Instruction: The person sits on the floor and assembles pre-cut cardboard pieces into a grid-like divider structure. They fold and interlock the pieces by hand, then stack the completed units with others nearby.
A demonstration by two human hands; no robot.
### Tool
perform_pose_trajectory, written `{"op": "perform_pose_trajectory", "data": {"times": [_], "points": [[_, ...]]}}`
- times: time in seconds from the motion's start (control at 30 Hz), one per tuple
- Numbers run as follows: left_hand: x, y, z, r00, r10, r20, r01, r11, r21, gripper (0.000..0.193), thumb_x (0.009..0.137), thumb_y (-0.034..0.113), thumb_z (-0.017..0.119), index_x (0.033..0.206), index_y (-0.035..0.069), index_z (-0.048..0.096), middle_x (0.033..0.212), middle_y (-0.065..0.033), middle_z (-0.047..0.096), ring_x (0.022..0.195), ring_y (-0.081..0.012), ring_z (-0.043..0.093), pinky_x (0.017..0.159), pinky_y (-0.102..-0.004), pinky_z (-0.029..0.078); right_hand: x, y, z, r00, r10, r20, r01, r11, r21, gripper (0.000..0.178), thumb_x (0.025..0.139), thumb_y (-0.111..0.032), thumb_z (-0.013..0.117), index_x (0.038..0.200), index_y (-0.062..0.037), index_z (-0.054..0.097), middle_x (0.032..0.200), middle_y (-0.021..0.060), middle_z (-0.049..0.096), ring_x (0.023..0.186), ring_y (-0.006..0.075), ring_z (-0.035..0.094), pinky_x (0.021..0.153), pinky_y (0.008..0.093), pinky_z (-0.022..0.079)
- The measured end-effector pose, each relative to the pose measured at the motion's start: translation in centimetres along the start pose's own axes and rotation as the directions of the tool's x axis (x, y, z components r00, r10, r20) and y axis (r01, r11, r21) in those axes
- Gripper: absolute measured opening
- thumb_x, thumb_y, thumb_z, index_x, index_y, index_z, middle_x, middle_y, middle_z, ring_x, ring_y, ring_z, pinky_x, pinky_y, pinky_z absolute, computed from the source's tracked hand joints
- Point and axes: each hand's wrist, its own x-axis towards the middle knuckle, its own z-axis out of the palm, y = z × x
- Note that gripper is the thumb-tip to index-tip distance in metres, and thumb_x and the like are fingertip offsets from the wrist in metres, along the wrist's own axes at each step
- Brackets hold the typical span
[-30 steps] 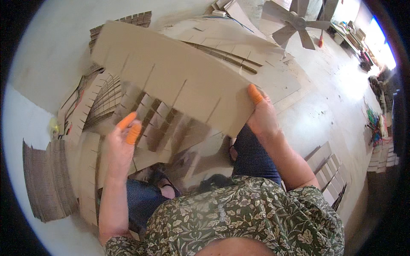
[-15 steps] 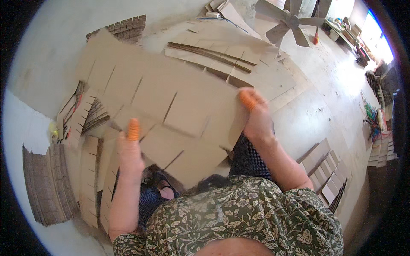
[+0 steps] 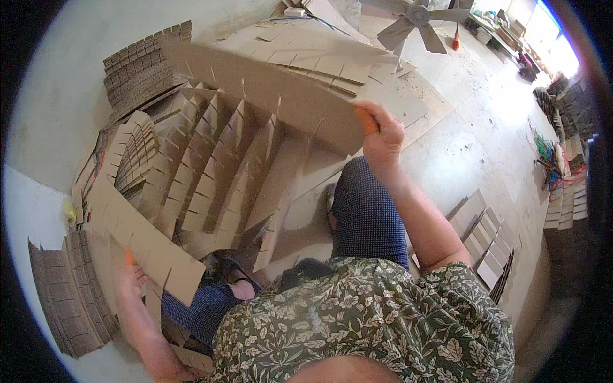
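My right hand [image 3: 382, 134], with an orange finger cover, is closed on the right end of a long brown slotted cardboard strip [image 3: 300, 105]. That strip stands on edge along the far side of a partition grid [image 3: 220, 166], whose several slotted cardboard pieces slant between it and my left side. At the lower left my left hand [image 3: 131, 279], also with an orange finger cover, is closed at the edge of another slotted cardboard strip [image 3: 143, 226]. This strip runs diagonally toward my knee. Its hold is partly hidden and slightly blurred.
Stacks of slotted cardboard stand by the wall [image 3: 143, 67] and at the left [image 3: 70, 293]. More flat strips [image 3: 325, 60] lie beyond the grid. Cut cardboard pieces [image 3: 485, 242] rest at the right. A grey fan [image 3: 418, 19] stands at the back.
The wide cardboard between my hands has opened into a grid of slanting pieces. My left hand has moved left and down; my right hand has risen slightly.
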Motion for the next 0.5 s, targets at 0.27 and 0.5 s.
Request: {"op": "perform_pose_trajectory", "data": {"times": [0.27,0.5], "points": [[3.0,-2.5,0.2,0.731,0.609,-0.309,-0.485,0.782,0.392,0.058,0.094,0.039,0.054,0.131,-0.004,0.045,0.125,-0.0178,0.055,0.117,-0.0238,0.051,0.096,-0.0346,0.042,0.4,0.0,1.4,0.995,-0.084,0.056,0.081,0.996,0.047,0.014,0.082,0.002,0.064,0.095,-0.0036,0.066,0.081,0.0153,0.066,0.069,0.0212,0.067,0.064,0.0264,0.049],[-2.7,5.6,8.6,0.575,0.81,-0.112,-0.778,0.584,0.232,0.036,0.094,0.022,0.059,0.123,0.001,0.056,0.122,-0.0123,0.057,0.111,-0.0187,0.054,0.094,-0.0305,0.043,0.1,-0.4,1.5,0.993,-0.096,0.071,0.095,0.995,0.027,0.016,0.081,0.005,0.063,0.095,-0.0018,0.065,0.083,0.0157,0.067,0.072,0.021,0.067,0.067,0.0263,0.05]]}}
